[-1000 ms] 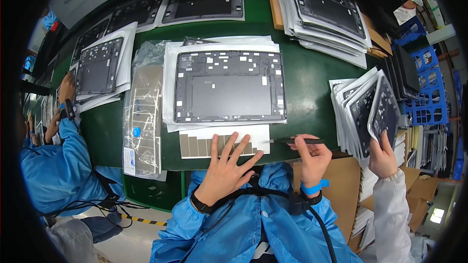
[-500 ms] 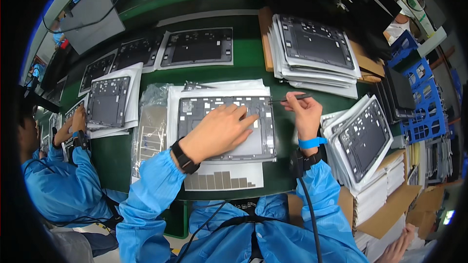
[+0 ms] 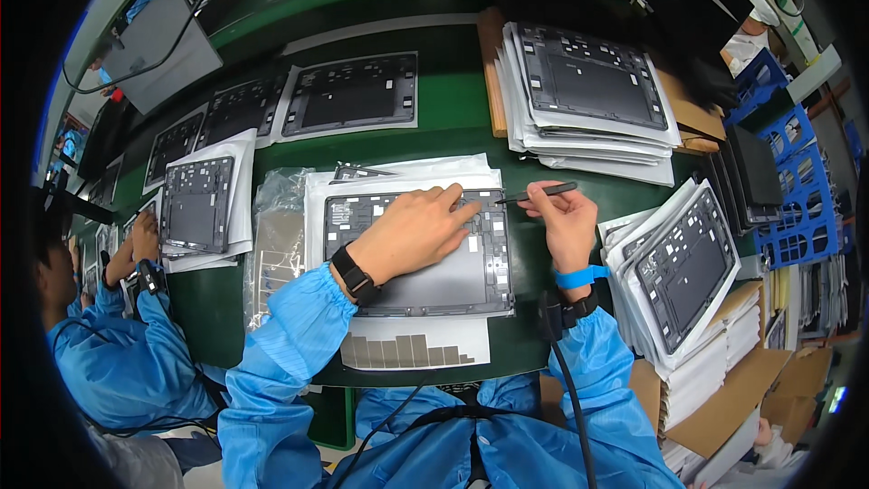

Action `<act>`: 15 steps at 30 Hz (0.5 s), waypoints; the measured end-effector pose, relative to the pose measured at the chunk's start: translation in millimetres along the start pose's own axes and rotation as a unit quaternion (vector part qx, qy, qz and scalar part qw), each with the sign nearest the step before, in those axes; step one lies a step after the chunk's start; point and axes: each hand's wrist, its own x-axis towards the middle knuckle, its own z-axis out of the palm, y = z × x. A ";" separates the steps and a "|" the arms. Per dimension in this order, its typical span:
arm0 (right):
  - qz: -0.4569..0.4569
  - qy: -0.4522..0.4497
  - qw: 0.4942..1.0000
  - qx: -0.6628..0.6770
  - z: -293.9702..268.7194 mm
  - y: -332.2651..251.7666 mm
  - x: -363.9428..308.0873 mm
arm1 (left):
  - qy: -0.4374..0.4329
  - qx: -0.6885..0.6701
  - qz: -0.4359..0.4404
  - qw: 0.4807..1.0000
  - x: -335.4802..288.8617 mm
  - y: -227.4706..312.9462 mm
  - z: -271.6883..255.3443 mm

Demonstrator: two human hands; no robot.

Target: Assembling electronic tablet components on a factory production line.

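A dark grey tablet-like housing [image 3: 430,288] with many small white pads lies on white sheets in front of me. My left hand [image 3: 412,231] rests across it, fingers stretched toward its upper right part; nothing shows in them. Black tweezers [image 3: 548,191] are pinched in my right hand [image 3: 568,226], just off the housing's right edge. Their tips point left at its upper right corner; whether they grip a small piece is too fine to tell. Below the housing lies a white sheet with grey rectangular strips [image 3: 407,350], stepped in height.
A clear plastic bag [image 3: 279,249] with grey sheets lies left of the housing. Stacks of similar housings stand at the back right [image 3: 588,81] and right [image 3: 683,272]. More housings [image 3: 350,91] line the back left. A co-worker in blue [image 3: 127,344] sits at the left.
The tweezers' tips have come nearer to the housing's upper right corner, and my right hand has shifted slightly. My left hand has slid a little toward the housing's far edge. The whole view has shifted slightly.
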 end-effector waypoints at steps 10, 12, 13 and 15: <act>-0.015 0.008 1.000 -0.014 2.0 -3.5 -3.5 | 0.013 0.010 0.007 1.000 2.7 0.6 6.2; -0.017 0.009 1.000 -0.023 3.1 -4.1 -4.9 | 0.014 0.015 0.011 1.000 3.8 0.1 8.0; -0.017 0.009 1.000 -0.023 3.3 -3.2 -5.1 | 0.013 0.014 0.011 1.000 4.1 0.6 8.2; -0.023 0.007 1.000 -0.020 3.5 -0.6 -5.1 | 0.013 0.019 0.011 1.000 5.0 1.6 8.6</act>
